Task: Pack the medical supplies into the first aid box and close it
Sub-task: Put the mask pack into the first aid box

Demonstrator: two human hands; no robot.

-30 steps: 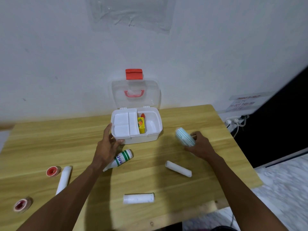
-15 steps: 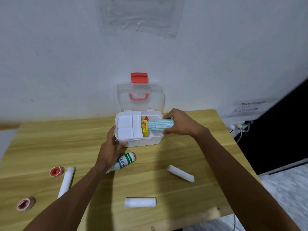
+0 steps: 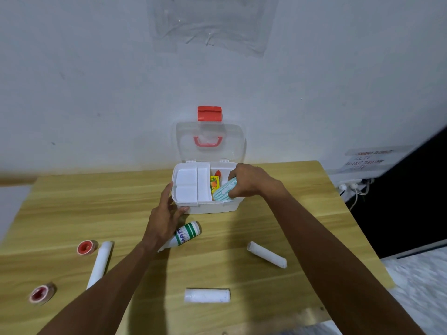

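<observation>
Over the first aid box (image 3: 208,206), the right hand (image 3: 251,181) has its fingers closed around a soft, striped teal pack (image 3: 223,191), tipped into the right side of the box. It should go in flat beside the yellow carton (image 3: 214,183). The left hand (image 3: 167,213), fingers spread, rests against the box's left front corner.
</observation>
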